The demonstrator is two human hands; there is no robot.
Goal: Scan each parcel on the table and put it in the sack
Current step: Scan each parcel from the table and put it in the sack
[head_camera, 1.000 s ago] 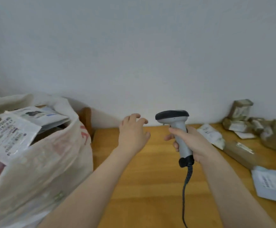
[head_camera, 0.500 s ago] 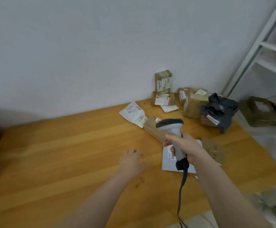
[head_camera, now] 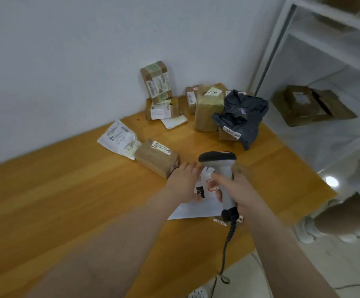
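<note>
— Left hand (head_camera: 184,181)?
— Fingers straight, resting on the thin, flat white mailer (head_camera: 196,209) on the wooden table (head_camera: 67,190)
— And the right hand (head_camera: 239,190)?
— Fingers curled round the grey plastic scanner (head_camera: 224,166), held over the mailer

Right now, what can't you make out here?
Head view:
- White flat parcel: label mostly covered by left hand, right hand and scanner.
- Print on upright box label: too blurred to read.
- Sack: outside the frame.
- Small item under right wrist: mostly hidden.

White mailer (head_camera: 196,209) half hidden behind scanner (head_camera: 223,163)
</note>
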